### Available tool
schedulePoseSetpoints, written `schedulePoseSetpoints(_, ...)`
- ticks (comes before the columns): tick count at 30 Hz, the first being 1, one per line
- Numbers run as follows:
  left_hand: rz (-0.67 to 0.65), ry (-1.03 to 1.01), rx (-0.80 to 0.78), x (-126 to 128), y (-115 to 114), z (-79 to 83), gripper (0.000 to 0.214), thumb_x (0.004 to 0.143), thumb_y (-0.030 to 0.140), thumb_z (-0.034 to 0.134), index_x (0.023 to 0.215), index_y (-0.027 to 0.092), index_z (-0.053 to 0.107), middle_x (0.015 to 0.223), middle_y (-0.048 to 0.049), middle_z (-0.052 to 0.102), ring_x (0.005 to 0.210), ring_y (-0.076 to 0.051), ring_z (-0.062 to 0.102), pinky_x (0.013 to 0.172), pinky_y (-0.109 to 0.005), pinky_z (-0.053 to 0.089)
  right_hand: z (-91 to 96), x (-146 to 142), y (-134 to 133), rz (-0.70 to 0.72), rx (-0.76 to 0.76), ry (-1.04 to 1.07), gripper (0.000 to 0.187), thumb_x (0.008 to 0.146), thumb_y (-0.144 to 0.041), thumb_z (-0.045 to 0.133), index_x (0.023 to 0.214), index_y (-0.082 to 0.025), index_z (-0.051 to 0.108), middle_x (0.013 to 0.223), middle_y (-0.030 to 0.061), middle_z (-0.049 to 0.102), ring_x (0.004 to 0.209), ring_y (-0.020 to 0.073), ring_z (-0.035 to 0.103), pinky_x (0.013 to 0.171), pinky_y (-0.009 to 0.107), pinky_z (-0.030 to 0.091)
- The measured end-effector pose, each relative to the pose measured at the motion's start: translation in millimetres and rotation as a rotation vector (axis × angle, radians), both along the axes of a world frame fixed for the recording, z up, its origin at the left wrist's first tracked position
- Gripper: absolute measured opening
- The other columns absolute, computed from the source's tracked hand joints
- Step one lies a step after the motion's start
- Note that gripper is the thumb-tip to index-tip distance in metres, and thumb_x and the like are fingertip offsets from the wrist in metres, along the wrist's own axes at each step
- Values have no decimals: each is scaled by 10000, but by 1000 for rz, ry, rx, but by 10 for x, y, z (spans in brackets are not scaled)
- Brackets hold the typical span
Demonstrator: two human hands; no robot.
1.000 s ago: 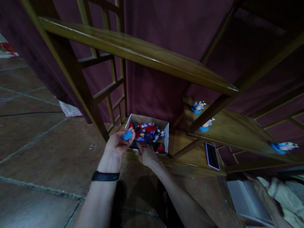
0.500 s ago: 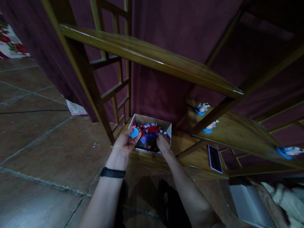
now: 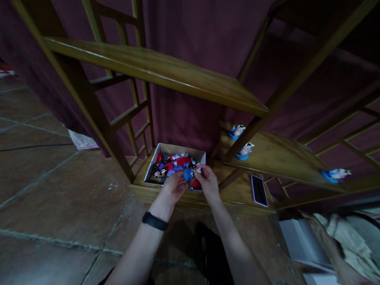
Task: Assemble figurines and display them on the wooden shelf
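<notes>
Both hands meet over the front right part of an open white cardboard box (image 3: 151,168). Between them is a small figurine (image 3: 189,174) with a round blue base. My left hand (image 3: 174,187), with a dark band at the wrist, has its fingers closed at the blue base. My right hand (image 3: 208,181) pinches the figurine's white upper end. Inside the box lie several other figurines (image 3: 160,173) with red, black and purple parts, jumbled together. Its finer details are too small to make out.
The box stands on the low wooden shelf (image 3: 228,194) of a rack. A higher wooden board (image 3: 157,71) crosses above it. To the right are a phone (image 3: 259,190) and blue-based figurines (image 3: 244,151) on a middle shelf (image 3: 276,154). A dark red curtain (image 3: 181,114) hangs behind.
My left hand has moved right, toward my right hand. My right hand has come up out of the box contents and now grips the figurine with the left. The view has shifted right.
</notes>
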State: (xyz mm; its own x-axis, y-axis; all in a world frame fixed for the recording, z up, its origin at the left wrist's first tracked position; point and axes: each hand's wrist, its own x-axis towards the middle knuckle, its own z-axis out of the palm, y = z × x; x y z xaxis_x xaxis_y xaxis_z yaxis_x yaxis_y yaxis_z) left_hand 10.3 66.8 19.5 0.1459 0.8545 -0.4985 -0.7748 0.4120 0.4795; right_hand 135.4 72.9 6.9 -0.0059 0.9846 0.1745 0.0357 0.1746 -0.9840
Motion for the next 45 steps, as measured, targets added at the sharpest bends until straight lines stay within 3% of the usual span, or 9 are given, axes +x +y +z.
schedulePoseSetpoints(9,54,14,25,239,-5,-57,125,757,43,508,703,120,591,716,-56,641,630,-150,613,626,-314,546,16,170,-6,-60,52,-384,246,786,-251,508,1027,-238,557,897,-9,627,779,127,591,740,249,467)
schedulePoseSetpoints(15,17,37,37,336,59,-70,211,777,26,439,759,142,615,761,-62,662,680,-157,626,643,-273,544,117,253,-51,-91,111,-609,266,819,-216,502,1076,-276,530,1006,-8,605,928,136,572,841,264,434)
schedulePoseSetpoints(21,56,-4,-19,504,49,-32,226,759,-11,453,728,152,607,771,-52,663,710,-160,631,649,-254,535,109,370,-71,-81,103,-628,299,852,-222,475,1145,-284,478,1063,-8,596,945,135,580,853,258,434)
schedulePoseSetpoints(26,96,73,-34,580,8,-22,214,740,-33,485,669,132,602,720,-31,650,655,-135,620,649,-274,541,112,410,-100,-82,112,-656,313,857,-197,463,1158,-285,465,1139,4,548,1010,145,554,880,269,426)
schedulePoseSetpoints(32,89,170,-26,498,-87,-108,179,710,-37,534,691,112,632,719,-44,660,655,-155,643,652,-297,559,130,445,-159,-46,94,-708,314,866,-186,443,1161,-293,464,1093,15,552,998,158,551,871,289,431)
schedulePoseSetpoints(41,7,332,-15,449,-187,-114,191,708,-55,532,718,94,652,668,-54,668,617,-148,649,602,-259,570,111,505,-285,-41,92,-699,316,843,-164,483,1136,-283,492,1045,-5,578,960,135,559,858,257,430)
schedulePoseSetpoints(45,-34,329,-25,414,-245,-114,198,713,-59,520,697,96,643,688,-58,674,628,-145,651,603,-250,569,132,536,-341,49,103,-704,321,849,-160,473,1138,-298,490,1097,-20,566,1012,128,542,884,257,421)
